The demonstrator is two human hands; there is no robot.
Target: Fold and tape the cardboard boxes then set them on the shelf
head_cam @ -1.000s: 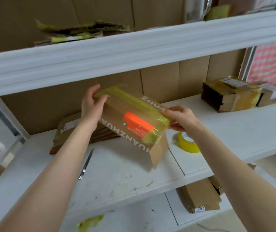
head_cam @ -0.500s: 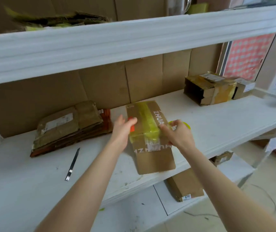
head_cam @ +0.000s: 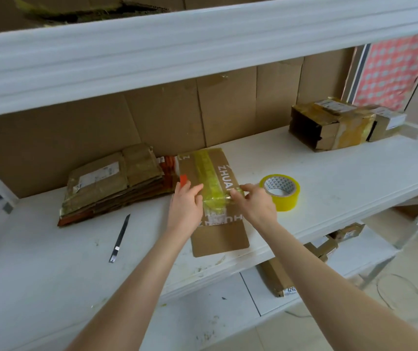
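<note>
My left hand [head_cam: 186, 202] presses the flat brown cardboard box [head_cam: 220, 236]; right hand [head_cam: 253, 202] pinches its yellow tape [head_cam: 209, 173], and tugging risks wrinkles.

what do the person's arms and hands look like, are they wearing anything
The left forearm and right forearm are bare as far as the frame's bottom edge, and no sleeve shows. The left hand and right hand have no gloves. No watch, ring or bracelet is visible.
</note>
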